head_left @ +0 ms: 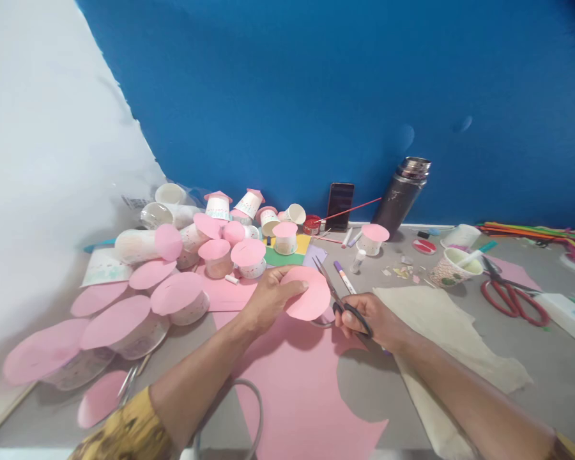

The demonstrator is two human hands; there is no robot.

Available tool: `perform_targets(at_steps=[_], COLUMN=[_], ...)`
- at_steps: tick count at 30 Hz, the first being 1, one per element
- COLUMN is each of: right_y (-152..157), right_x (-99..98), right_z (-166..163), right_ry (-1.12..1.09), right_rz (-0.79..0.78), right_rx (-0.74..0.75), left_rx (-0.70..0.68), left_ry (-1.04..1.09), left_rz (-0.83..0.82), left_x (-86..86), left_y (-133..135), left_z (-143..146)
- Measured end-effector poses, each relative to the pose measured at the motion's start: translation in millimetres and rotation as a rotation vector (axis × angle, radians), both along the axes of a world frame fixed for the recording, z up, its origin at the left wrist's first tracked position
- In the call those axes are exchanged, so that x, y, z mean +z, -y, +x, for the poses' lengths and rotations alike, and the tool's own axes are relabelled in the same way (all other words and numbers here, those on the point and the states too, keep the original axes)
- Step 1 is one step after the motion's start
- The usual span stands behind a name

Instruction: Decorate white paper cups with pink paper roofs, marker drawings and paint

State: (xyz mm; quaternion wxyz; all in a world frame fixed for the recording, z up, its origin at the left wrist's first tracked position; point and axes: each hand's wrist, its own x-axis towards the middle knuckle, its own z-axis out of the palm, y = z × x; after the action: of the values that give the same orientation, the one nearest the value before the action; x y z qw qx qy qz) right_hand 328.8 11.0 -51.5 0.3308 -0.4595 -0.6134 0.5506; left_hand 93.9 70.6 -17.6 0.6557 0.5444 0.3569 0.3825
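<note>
Between the thumb and fingers of my left hand (275, 294) is a round pink paper disc (311, 297), held up above the table. My right hand (371, 319) grips a pair of scissors (334, 291) by the dark handles. The blades point up and away, close to the disc's right edge; whether they touch it I cannot tell. Under both hands lies a large sheet of pink paper (297, 383) with curved pieces cut from its right side. To the left stand several paper cups with pink discs on them, among them one cup (249, 259) near my left hand.
A dark flask (402, 198) and a phone (340, 206) lean against the blue wall. Red-handled scissors (512, 300), a patterned cup (455, 268) and a cream cloth (426, 313) lie to the right. A grey cable (259, 409) loops at the front. Markers (345, 276) lie beyond my hands.
</note>
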Motion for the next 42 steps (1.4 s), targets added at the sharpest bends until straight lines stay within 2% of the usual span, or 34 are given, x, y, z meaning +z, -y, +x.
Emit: perform_targets(at_steps=[8, 15, 21, 33, 42], right_y=[0.0, -0.9, -0.9, -0.5, 0.5], right_x=[3.7, 0.4, -0.3, -1.9, 0.1], right_z=[-1.7, -0.8, -0.4, 0.2, -3.0], right_ry=[0.025, 0.038, 0.046, 0.045, 0.041], right_rz=[-0.048, 0.010, -0.012, 0.019, 0.003], right_rx=[-0.001, -0.005, -0.048, 0.003, -0.045], left_rx=[0.033, 0.031, 0.032, 0.067, 0.057], left_ry=[0.007, 0.008, 0.016, -0.020, -0.009], left_rz=[-0.004, 0.001, -0.008, 0.008, 0.000], left_x=[0.9, 0.0, -0.7, 0.2, -0.2], left_y=[0.4, 1.3, 0.5, 1.2, 0.0], left_z=[1.6, 1.6, 2.5, 2.1, 2.5])
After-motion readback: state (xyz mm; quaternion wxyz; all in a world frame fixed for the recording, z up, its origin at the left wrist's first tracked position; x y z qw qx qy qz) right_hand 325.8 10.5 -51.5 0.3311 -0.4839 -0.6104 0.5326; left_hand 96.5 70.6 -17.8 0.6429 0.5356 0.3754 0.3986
